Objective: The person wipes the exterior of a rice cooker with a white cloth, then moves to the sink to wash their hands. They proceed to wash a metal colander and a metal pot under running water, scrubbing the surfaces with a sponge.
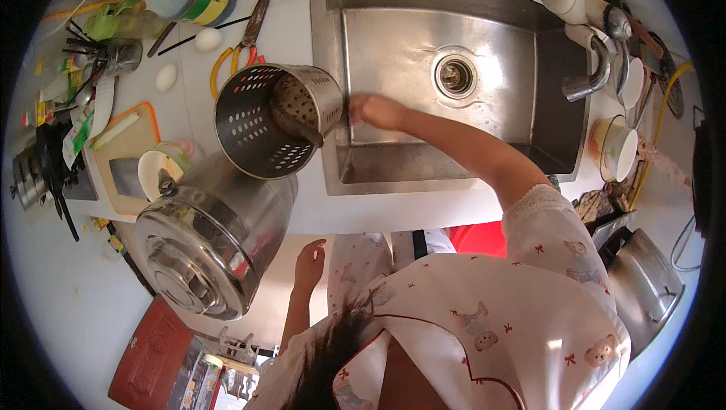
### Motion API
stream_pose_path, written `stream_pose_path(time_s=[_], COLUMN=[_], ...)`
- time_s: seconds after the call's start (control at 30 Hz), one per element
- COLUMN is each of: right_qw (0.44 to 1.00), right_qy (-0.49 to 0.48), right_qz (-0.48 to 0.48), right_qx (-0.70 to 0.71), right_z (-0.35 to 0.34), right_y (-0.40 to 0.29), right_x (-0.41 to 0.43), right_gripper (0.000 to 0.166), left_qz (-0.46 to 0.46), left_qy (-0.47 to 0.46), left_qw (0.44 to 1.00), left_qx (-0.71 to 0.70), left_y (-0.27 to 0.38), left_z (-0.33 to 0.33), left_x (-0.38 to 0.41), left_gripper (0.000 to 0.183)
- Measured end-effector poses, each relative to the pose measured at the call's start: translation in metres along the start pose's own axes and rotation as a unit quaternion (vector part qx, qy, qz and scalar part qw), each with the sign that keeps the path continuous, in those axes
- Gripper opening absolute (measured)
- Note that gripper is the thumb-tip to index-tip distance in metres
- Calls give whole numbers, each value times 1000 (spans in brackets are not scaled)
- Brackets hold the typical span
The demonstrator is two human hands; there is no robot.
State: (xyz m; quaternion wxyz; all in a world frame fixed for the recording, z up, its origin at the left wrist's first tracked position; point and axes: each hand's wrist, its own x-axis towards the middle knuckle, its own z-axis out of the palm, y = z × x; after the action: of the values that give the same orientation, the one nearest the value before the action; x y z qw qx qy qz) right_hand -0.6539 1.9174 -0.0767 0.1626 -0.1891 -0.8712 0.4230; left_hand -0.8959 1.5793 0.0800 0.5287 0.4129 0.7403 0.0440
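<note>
My right hand (371, 111), slightly blurred, is over the left part of the stainless steel sink (397, 41), close to the rim of a perforated metal utensil holder (332, 92). Its fingertips blur, and whether they hold anything cannot be told. Inside the holder lies a slotted spoon or strainer (295, 101). A large lidded stainless steel pot (210, 240) stands by the holder, at the counter's front. My left hand (311, 262) hangs below the counter's edge, right of the pot, with nothing visible in it and its fingers loosely bent.
Left on the counter (193, 92) are scissors (255, 19), two eggs (209, 40), a cutting board (150, 126), a cup (156, 172) and jars (198, 2). At the sink's right are a faucet (592, 78) and bowls (618, 149). Below the counter shows something red (479, 239).
</note>
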Motion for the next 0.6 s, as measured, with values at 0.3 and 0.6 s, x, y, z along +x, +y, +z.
stream_pose_path(time_s=[0.3,0.6], right_qw=[962,644], right_qy=[-96,373], right_qz=[191,447], right_qx=[-171,496], right_z=[-110,-165], right_y=[25,-1], right_x=[-132,-146], right_gripper=[20,28], left_qz=[-6,70], left_qy=[-24,-12], left_qw=[999,997], left_qx=[25,-11], left_y=[-3,-19], left_z=[4,11], left_x=[1,13], left_gripper=[26,26])
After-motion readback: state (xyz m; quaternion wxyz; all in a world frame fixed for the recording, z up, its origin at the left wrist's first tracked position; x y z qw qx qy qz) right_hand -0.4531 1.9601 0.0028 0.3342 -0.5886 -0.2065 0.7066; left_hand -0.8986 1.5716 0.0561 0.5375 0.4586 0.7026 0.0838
